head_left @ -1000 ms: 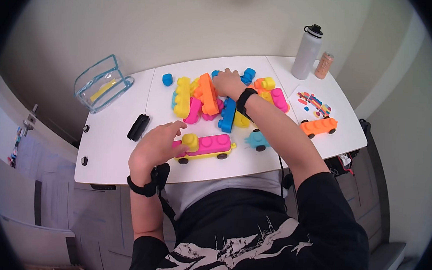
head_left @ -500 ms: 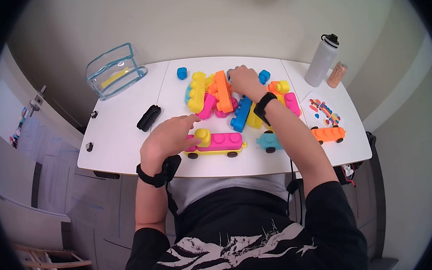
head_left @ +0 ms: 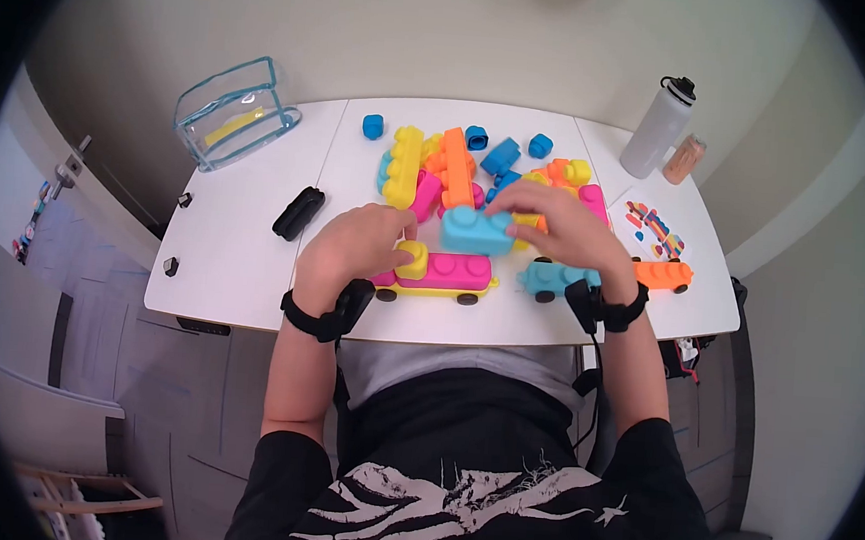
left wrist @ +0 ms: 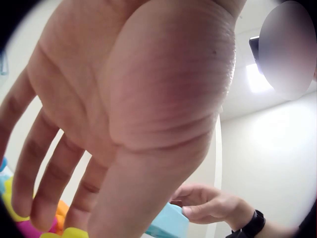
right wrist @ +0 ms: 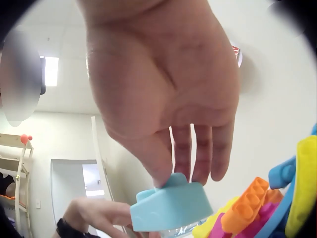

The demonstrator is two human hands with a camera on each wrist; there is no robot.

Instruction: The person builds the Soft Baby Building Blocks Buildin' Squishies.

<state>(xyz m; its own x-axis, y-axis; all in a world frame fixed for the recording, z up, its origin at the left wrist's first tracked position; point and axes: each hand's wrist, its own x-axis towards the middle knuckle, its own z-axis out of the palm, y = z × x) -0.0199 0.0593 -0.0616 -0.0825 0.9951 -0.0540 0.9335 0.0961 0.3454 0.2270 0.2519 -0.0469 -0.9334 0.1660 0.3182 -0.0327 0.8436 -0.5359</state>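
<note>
In the head view the right hand (head_left: 568, 224) pinches a light blue block (head_left: 477, 232) by its right end, above the table. The right wrist view shows the thumb and fingers on that block (right wrist: 171, 206) near its studs. The left hand (head_left: 362, 250) is at a small yellow block (head_left: 413, 261), thumb and fingers around it. This yellow block sits on the left part of a pink block (head_left: 461, 270), which lies on a yellow wheeled base (head_left: 436, 292). In the left wrist view the left hand (left wrist: 119, 109) hides what its fingertips touch.
Behind the hands lie several loose blocks, among them a long yellow one (head_left: 403, 168) and an orange one (head_left: 458, 168). A teal wheeled car (head_left: 555, 278) and an orange one (head_left: 665, 275) stand at the right, near a picture sheet (head_left: 654, 232). A black case (head_left: 299, 213) lies left.
The right hand has come back from the pile toward the person, now with the light blue block in its grip. The left hand remains at the yellow block.
</note>
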